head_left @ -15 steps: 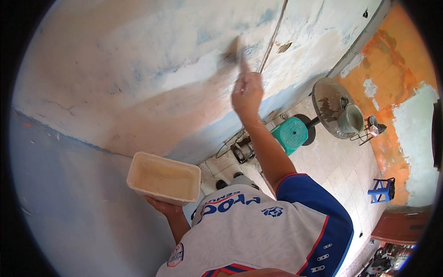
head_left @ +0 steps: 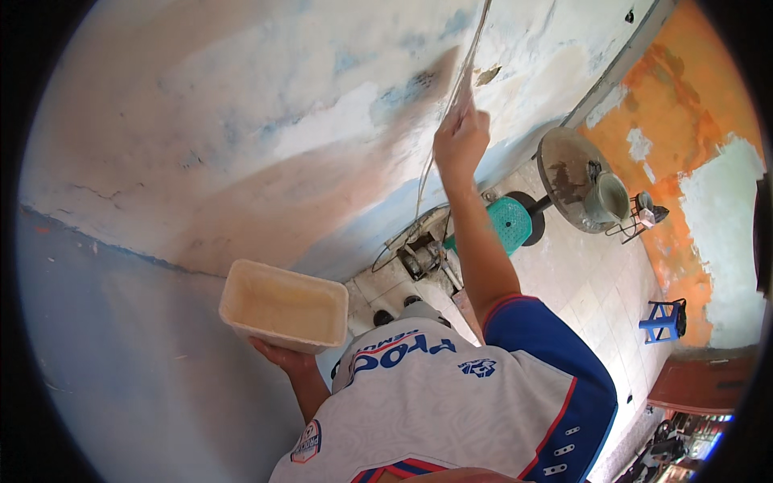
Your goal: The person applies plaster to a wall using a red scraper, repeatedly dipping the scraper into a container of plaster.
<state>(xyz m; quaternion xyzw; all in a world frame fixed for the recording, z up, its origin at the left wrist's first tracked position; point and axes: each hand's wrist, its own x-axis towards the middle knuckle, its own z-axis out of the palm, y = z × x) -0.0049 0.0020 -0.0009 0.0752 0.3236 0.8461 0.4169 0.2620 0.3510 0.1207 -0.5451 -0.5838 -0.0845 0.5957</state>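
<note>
My left hand [head_left: 283, 354] grips a rectangular off-white tub [head_left: 283, 304] by its lower side, and most of its fingers are hidden underneath. Pale residue coats the tub's inner walls. Higher up and to the right, my right hand [head_left: 461, 146] is closed around a thin flat-bladed tool [head_left: 465, 90], seen nearly edge-on and blurred. The tool reaches to the patchy white and blue wall [head_left: 322, 129], beside a cable [head_left: 431, 149] running down it. A chipped hole [head_left: 487, 76] in the wall lies just right of the tool.
Below my right arm stand a teal plastic stool [head_left: 509, 224] and a small machine [head_left: 420, 258] on the tiled floor [head_left: 555, 274]. Further right is a round table [head_left: 564, 173] with a grey bucket [head_left: 609, 200]. A blue stool [head_left: 660, 324] stands near the orange wall [head_left: 672, 121].
My right hand and the tool have moved right along the wall, from left of the cable to the cable itself. The tub in my left hand has hardly moved.
</note>
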